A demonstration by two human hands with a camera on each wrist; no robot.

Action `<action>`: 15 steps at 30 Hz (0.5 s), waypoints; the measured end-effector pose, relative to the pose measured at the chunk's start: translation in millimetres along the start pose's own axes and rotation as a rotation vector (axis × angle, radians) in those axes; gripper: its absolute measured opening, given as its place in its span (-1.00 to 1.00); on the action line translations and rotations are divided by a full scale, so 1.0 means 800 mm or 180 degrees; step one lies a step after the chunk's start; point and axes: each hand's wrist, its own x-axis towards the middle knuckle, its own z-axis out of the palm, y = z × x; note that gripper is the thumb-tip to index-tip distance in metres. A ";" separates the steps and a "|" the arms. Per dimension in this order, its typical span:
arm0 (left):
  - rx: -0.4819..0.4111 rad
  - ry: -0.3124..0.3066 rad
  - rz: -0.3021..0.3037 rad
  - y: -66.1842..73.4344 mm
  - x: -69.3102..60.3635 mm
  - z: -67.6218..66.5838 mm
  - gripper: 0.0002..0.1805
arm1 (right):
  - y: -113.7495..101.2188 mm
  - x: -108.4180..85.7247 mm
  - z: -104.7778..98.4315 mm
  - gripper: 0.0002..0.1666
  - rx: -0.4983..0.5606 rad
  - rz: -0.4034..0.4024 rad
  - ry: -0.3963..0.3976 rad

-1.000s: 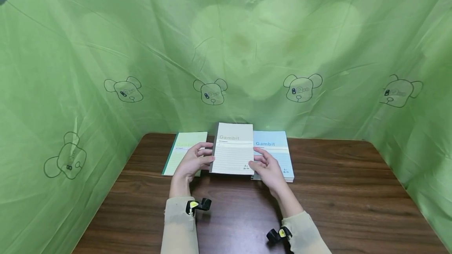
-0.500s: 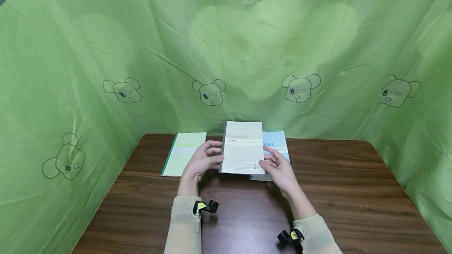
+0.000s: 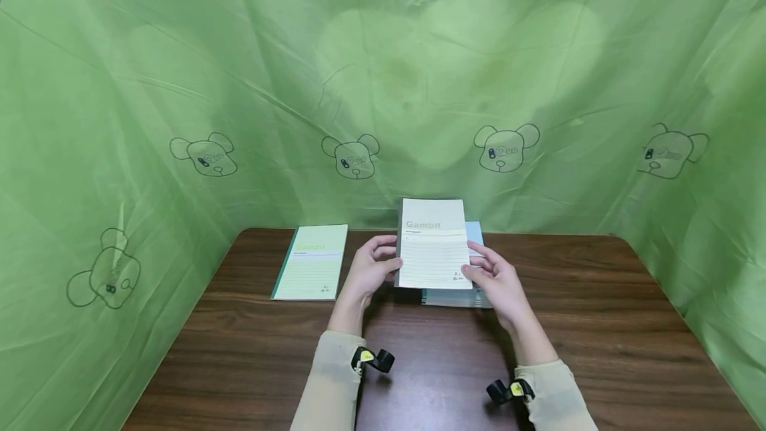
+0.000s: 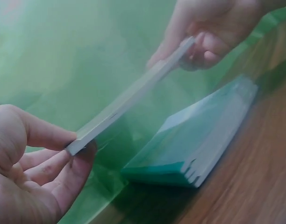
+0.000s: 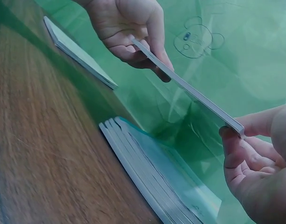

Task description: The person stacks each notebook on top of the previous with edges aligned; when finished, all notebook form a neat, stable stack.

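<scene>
A grey-white notebook [image 3: 433, 245] marked "Gambit" is held up above the table between both hands. My left hand [image 3: 370, 271] pinches its dark-spined left edge between thumb and fingers. On the opposite edge, my right hand [image 3: 497, 281] grips it the same way. Beneath it lies a stack of notebooks [image 5: 147, 172] with a blue one on top, mostly covered by the held notebook in the head view. Both wrist views show a gap between the held notebook [image 4: 129, 98] and the stack. Off to the left lies a light green notebook [image 3: 311, 263], flat and apart from the hands.
The dark wooden table [image 3: 598, 324] carries the notebooks near its back edge. Behind and beside it hangs a green curtain [image 3: 383, 85] printed with bear heads. Black cameras are strapped to both wrists.
Both hands have carried the grey-white notebook to the right, from between the green notebook and the stack to above the stack. The green notebook, partly covered earlier, is now fully visible.
</scene>
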 end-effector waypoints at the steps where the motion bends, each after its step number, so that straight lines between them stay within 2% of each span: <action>1: -0.0006 0.0040 0.0012 -0.001 0.000 0.004 -0.43 | -0.001 0.000 -0.002 -0.30 0.0016 0.0010 0.0009; 10: -0.0018 0.0207 0.0153 -0.011 0.000 0.039 -0.43 | -0.003 0.000 -0.025 -0.33 0.0032 0.0009 0.0078; 15: -0.0028 0.0091 0.0118 -0.024 0.001 0.055 -0.40 | 0.003 0.003 -0.042 -0.34 -0.0012 -0.0003 0.0076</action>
